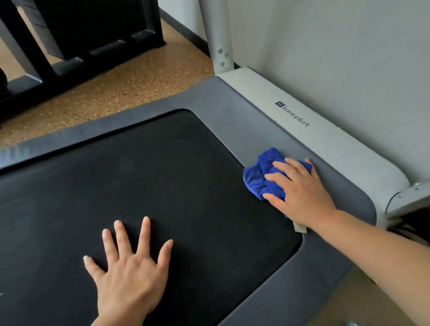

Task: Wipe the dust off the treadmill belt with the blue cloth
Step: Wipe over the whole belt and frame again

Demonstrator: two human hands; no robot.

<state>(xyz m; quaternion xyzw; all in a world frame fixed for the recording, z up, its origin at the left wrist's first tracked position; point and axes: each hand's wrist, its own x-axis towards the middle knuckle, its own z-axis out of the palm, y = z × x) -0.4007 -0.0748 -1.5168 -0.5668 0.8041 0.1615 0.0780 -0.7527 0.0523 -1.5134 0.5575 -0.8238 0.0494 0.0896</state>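
The black treadmill belt (134,183) fills the middle and left of the head view, framed by a grey deck surround (246,120). A crumpled blue cloth (256,178) lies at the belt's right end, half on the belt and half on the grey surround. My right hand (298,190) presses flat on top of the cloth, fingers spread over it. My left hand (129,266) rests flat on the belt with its fingers apart and nothing in it.
A light grey motor cover (315,131) with a logo runs along the wall (353,53). Grey uprights rise at the back (216,29) and at the right (417,195). A black exercise frame (81,45) stands on the speckled brown floor (133,84) beyond the treadmill.
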